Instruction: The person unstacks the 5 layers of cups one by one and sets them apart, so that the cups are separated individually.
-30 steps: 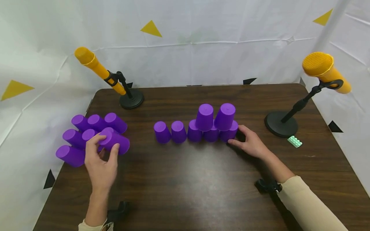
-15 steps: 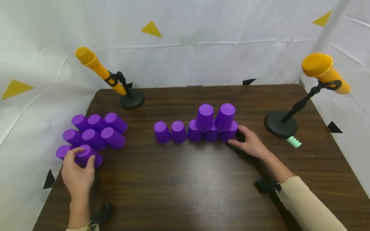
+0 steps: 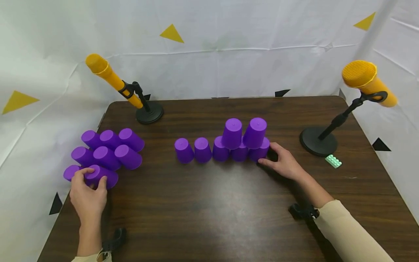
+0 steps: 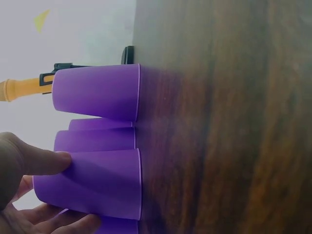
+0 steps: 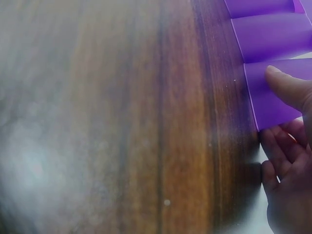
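Observation:
In the head view, my left hand (image 3: 87,196) holds an upside-down purple cup (image 3: 109,177) in the front row of the left group. The left wrist view has the thumb (image 4: 48,162) on the near side of this cup (image 4: 97,185), with fingers round its other side; the rim is right at the tabletop. At centre, several purple cups stand upside down in a row, and two more (image 3: 232,134) sit on top of its right part. My right hand (image 3: 284,163) grips the rightmost bottom cup (image 3: 262,148), thumb (image 5: 287,88) on its near side.
Several more upside-down purple cups (image 3: 106,157) stand close together behind the left hand. A yellow microphone (image 3: 112,80) on a black stand is at the back left, another microphone (image 3: 370,82) at the right. A mint toy brick (image 3: 333,161) lies by the right stand's base.
My left hand has carried its cup leftward and toward me, into the front row of the left group. The right hand has stayed at the rightmost bottom cup.

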`<action>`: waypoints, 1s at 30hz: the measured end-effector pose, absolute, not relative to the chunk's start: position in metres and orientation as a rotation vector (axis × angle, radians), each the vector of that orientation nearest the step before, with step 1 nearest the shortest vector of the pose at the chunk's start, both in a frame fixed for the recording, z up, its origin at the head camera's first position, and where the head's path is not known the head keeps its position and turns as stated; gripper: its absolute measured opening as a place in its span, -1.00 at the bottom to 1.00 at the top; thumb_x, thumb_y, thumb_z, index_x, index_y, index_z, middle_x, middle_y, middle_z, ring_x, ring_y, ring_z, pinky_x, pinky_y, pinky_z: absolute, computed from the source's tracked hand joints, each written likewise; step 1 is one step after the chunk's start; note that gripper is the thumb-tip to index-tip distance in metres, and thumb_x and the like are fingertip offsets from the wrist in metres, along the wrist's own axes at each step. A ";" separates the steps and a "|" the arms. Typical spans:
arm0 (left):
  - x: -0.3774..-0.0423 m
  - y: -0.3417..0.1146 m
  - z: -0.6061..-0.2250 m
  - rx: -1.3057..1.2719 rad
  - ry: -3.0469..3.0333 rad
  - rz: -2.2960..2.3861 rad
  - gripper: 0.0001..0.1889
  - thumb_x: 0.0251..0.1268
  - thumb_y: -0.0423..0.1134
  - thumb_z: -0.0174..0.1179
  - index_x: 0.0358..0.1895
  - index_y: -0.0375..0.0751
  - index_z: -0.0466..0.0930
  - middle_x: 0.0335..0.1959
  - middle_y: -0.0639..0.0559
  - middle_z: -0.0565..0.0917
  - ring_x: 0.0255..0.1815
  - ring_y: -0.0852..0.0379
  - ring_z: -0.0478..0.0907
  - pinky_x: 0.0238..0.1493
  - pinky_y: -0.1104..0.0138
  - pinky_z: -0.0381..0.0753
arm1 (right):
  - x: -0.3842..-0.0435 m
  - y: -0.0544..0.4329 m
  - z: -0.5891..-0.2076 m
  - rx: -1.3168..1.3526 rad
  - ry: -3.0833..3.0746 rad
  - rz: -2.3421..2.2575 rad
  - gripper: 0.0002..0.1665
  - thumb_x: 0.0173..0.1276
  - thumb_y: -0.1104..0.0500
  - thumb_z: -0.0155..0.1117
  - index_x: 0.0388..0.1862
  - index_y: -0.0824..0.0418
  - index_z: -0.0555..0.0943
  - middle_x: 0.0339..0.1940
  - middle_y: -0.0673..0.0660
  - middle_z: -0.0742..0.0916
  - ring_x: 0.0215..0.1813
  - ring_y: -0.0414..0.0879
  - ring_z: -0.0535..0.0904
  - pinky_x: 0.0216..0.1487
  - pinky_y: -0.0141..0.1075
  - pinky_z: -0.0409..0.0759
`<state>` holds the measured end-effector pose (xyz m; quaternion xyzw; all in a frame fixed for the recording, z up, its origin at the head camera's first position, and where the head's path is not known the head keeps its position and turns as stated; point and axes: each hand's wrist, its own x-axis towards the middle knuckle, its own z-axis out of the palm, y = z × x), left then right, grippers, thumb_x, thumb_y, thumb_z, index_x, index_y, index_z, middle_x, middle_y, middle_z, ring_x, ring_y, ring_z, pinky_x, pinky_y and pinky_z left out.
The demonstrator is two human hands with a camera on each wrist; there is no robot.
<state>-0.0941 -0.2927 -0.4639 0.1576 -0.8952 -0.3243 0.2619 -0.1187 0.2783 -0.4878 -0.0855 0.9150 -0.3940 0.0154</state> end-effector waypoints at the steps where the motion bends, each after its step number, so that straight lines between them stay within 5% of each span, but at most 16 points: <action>1: -0.094 -0.293 -0.464 0.423 -2.418 -0.877 -0.61 0.12 -0.39 0.40 0.02 -0.27 0.51 -0.03 -0.20 0.54 0.05 -0.12 0.50 -0.21 0.63 0.31 | -0.119 0.278 -0.488 -0.271 2.848 -1.230 -0.27 0.27 0.06 0.44 0.33 0.30 0.41 0.22 0.32 0.57 0.34 0.25 0.38 0.32 0.19 0.26; 21: -0.084 -0.278 -0.433 0.380 -2.283 -0.810 -0.69 0.13 -0.34 0.35 -0.05 -0.30 0.57 0.04 -0.14 0.54 0.01 0.04 0.47 -0.21 0.59 0.34 | -0.120 0.279 -0.488 -0.273 2.837 -1.229 -0.27 0.26 0.07 0.45 0.33 0.30 0.42 0.21 0.32 0.57 0.33 0.24 0.39 0.32 0.19 0.26; 30: -0.085 -0.200 -0.418 -0.111 -2.154 -0.987 -0.74 0.12 -0.48 0.33 -0.09 -0.30 0.65 0.14 -0.05 0.58 0.16 0.02 0.47 0.02 0.49 0.51 | -0.121 0.278 -0.488 -0.276 2.838 -1.243 -0.28 0.25 0.07 0.45 0.31 0.29 0.43 0.20 0.31 0.58 0.33 0.23 0.40 0.33 0.17 0.27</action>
